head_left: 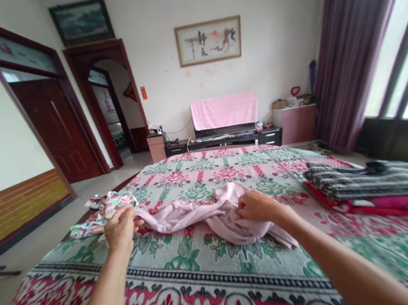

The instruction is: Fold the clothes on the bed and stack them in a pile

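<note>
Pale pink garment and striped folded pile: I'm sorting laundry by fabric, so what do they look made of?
The pale pink garment, gripped by the left hand and right hand, looks like soft matte knit, perhaps cotton jersey: it slumps in folds. The black-and-white striped folded pile seems thicker cloth; weave too blurred.

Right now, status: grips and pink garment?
Shut on pale pink soft garment: left grip, right grip. Crumpled on red-green floral bedspread. Multicoloured printed cloth beside left grip.
</note>
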Motion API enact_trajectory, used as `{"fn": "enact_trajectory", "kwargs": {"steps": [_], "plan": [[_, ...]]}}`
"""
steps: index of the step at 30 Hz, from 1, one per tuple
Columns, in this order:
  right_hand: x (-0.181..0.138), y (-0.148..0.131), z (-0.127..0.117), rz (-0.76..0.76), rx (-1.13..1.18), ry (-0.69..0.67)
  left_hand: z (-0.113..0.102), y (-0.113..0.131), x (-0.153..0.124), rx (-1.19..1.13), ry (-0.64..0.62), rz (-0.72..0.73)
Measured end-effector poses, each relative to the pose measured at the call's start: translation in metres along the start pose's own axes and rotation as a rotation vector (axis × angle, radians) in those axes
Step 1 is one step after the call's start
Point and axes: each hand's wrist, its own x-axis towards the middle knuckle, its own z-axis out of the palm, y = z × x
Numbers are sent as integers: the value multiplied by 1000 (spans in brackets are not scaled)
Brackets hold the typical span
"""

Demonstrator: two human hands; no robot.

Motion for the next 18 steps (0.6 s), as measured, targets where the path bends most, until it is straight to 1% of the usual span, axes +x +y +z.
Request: {"fn": "enact_trajectory", "kwargs": {"steps": [2, 4, 5, 6, 7, 8, 9, 11, 12, 14, 15, 17, 18], "plan": [[-13, -2, -10, -112, 93, -101, -3, -5, 3, 43, 16, 29], [-26, -6, -26, -223, 271, -302, -5, -13, 2, 154, 7, 68], [-31, -7, -33, -235, 364, -403, -6, -18, 1, 225, -3, 92], [-34, -9, -39, -227, 447, -454, -7, -23, 0, 294, -13, 120], [-35, -9, -41, -194, 506, -444, -8, -28, -2, 354, -19, 151], [-33, -7, -41, -149, 535, -371, -9, -33, -4, 398, -20, 183], [-30, -5, -37, -99, 531, -252, -9, -36, -5, 426, -18, 209], [-19, 2, -22, 17, 426, 4, -10, -39, -7, 454, -14, 231], [-13, 6, -12, 69, 348, 63, -10, -39, -8, 455, -18, 224], [-3, 11, 7, 127, 246, 79, -11, -37, -8, 423, -29, 183], [-1, 11, 15, 124, 232, 74, -12, -36, -8, 395, -33, 159], [0, 6, 25, 83, 216, 97, -13, -34, -9, 332, -42, 114], [-2, 2, 28, 51, 196, 142, -13, -33, -9, 306, -45, 98]]}}
